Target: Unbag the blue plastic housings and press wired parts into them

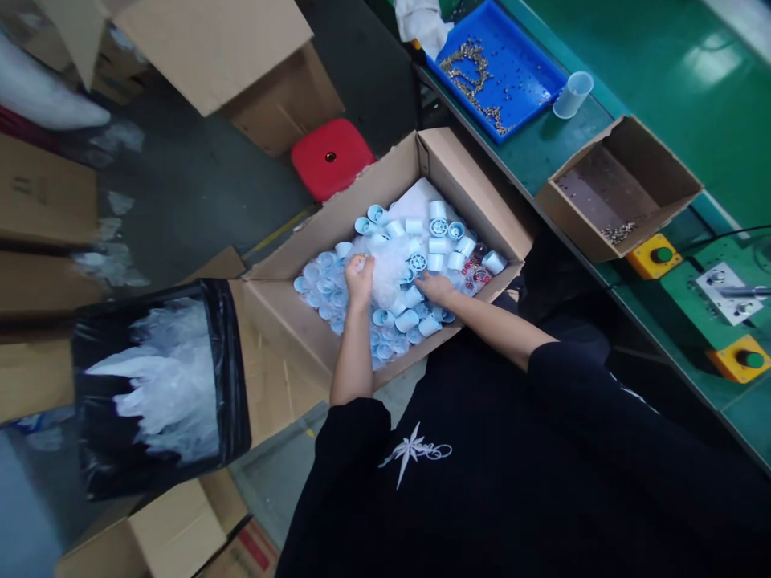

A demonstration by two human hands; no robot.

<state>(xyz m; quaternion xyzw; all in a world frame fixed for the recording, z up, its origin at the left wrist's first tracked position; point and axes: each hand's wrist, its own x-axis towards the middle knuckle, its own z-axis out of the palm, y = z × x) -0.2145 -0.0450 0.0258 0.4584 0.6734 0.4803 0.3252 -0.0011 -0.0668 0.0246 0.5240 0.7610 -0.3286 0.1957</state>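
A large cardboard box (pixel 289 329) stands in front of me, filled with light-blue plastic cups (pixel 406 321), some with a spoked disc inside. Over them spreads a thin clear plastic bag (pixel 385 273). My left hand (pixel 360 279) is closed in a pinch on the bag's left side. My right hand (pixel 436 289) reaches in among the cups to the right of the bag. Its fingers are curled beside a cup, and what they hold is partly hidden. Small red parts (pixel 475 274) lie in the box's right corner.
To the left, a black-lined bin (pixel 232 361) holds crumpled clear bags. A red stool (pixel 331 156) stands behind the box. On the green bench (pixel 675 72) are a blue tray (pixel 530 72) of small metal parts, a small carton (pixel 572 201) and yellow button boxes (pixel 654 257). A gloved hand (pixel 425 28) touches the tray.
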